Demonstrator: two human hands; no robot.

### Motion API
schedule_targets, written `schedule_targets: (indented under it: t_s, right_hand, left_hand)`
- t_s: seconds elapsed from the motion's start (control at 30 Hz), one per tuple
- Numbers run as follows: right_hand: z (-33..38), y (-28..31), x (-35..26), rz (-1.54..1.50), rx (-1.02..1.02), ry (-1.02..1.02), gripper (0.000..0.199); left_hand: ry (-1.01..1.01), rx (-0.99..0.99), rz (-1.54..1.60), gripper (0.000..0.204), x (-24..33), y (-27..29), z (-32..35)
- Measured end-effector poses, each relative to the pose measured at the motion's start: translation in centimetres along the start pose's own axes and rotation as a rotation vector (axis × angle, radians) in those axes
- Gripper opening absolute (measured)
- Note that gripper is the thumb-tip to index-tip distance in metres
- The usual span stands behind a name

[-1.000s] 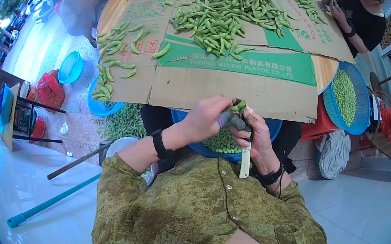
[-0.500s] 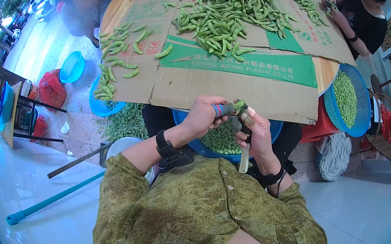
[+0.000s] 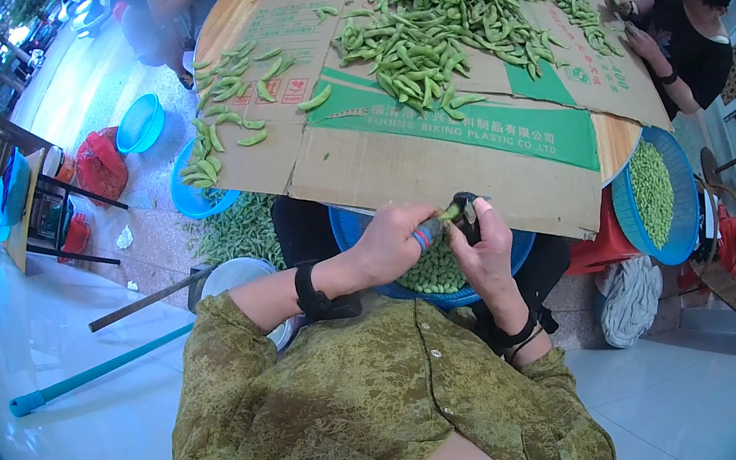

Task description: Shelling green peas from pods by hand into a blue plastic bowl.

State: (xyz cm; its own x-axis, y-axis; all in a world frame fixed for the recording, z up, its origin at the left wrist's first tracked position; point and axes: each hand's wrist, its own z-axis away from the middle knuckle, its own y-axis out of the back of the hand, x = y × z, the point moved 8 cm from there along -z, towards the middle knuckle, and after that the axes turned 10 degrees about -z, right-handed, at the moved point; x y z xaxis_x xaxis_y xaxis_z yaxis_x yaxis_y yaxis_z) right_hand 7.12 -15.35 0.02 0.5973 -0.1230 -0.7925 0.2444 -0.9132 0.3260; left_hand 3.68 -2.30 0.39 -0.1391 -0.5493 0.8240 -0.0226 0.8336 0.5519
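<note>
My left hand (image 3: 389, 244) pinches a green bean pod (image 3: 450, 213) over the blue basket. A greyish cover with a red and blue band wraps one of its fingers. Close against it, my right hand (image 3: 487, 255) is closed on a small dark tool (image 3: 466, 207) whose exact kind is hidden; the pod's end meets it. White wrapping shows on the right thumb. Beneath both hands, the blue basket (image 3: 346, 224) in my lap holds shelled green beans (image 3: 435, 269). A large heap of pods (image 3: 442, 17) lies on the cardboard-covered table ahead.
Flattened cardboard (image 3: 360, 170) covers the round table's near edge. A blue basket of shelled beans (image 3: 652, 190) stands right. Pods (image 3: 237, 231) lie on the floor left, near blue basins (image 3: 140, 124) and a teal pole (image 3: 105, 369). A person (image 3: 684, 35) sits right; another sits far left.
My left hand has turned and moved slightly down. My right hand has rotated more upright, and the pale handle seen below it earlier no longer shows.
</note>
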Motion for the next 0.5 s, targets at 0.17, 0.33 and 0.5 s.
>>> schedule_targets:
  t_s: [0.17, 0.33, 0.5]
  right_hand:
    - [0.3, -0.7, -0.8, 0.053, -0.02, 0.118, 0.038]
    - [0.8, -1.7, -0.3, 0.06, -0.099, 0.128, 0.038]
    - [0.7, -1.3, -0.6, 0.081, -0.118, 0.12, 0.035]
  left_hand:
    - [0.0, -0.062, -0.096, 0.018, 0.2, -0.3, 0.2]
    - [-0.057, -0.079, -0.113, 0.015, 0.4, -0.2, 0.8]
    - [-0.105, -0.129, -0.427, 0.02, 0.4, 2.6, 1.9]
